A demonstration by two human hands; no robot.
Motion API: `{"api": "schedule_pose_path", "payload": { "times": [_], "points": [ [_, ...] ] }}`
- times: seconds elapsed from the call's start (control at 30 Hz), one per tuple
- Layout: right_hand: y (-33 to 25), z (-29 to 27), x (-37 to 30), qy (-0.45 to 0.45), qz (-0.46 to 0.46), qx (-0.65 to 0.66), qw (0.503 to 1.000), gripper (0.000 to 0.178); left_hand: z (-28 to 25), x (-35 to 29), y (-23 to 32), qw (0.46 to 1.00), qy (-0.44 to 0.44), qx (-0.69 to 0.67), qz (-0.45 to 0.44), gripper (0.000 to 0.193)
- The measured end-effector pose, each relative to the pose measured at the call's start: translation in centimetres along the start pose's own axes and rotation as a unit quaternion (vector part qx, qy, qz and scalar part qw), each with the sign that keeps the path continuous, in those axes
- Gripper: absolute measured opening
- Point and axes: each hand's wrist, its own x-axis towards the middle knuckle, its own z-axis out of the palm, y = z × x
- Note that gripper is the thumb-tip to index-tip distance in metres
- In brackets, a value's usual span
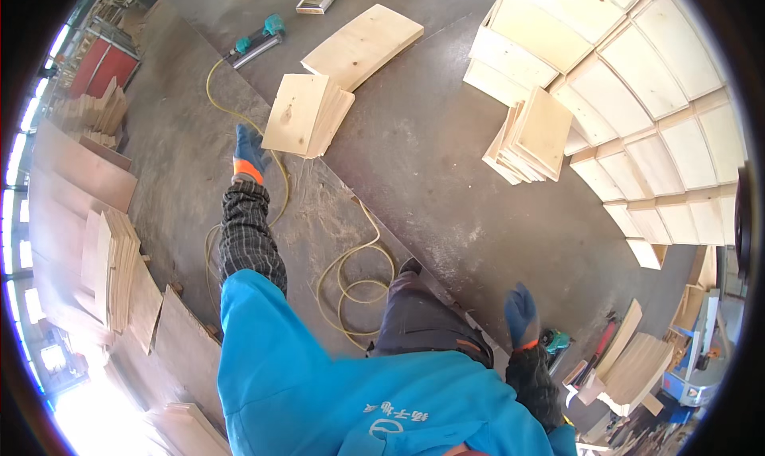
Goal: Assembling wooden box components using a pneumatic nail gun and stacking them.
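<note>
My left hand (249, 150), in a blue glove with an orange cuff, reaches forward with its fingers stretched out, holding nothing visible. It is nearest to a stack of pale wooden boards (293, 115), just to its right; whether the fingertips touch it I cannot tell. Behind that stack lies a longer pile of boards (362, 43). At my right side hangs my right hand (522, 316), gloved alike, fingers extended and free of any object. A teal nail gun (261, 35) rests beyond my left hand, with a yellow air hose (275, 187) trailing back past my left arm.
Wooden boxes (637, 97) are piled high at the right, beside a fanned stack of boards (532, 134). Another teal tool (556, 341) and more boards (637, 370) lie near my right hand. Plywood sheets (80, 169) line the left. Hose loops (351, 289) lie by my feet.
</note>
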Motion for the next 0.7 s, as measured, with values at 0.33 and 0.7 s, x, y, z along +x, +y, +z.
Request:
{"api": "schedule_pose_path", "payload": {
  "times": [0.33, 0.7],
  "points": [
    [-14.7, 27.6, 21.6, -0.197, 0.028, 0.168, 0.965, 0.076, -2.0, 9.3, -4.8, 0.829, -0.404, -0.387, 0.018, 0.067],
    [-24.0, 49.3, 30.7, -0.279, 0.1, 0.23, 0.927, 0.109, -5.6, 8.6, -4.8, 0.906, -0.26, 0.162, 0.292, 0.042]
  ]
}}
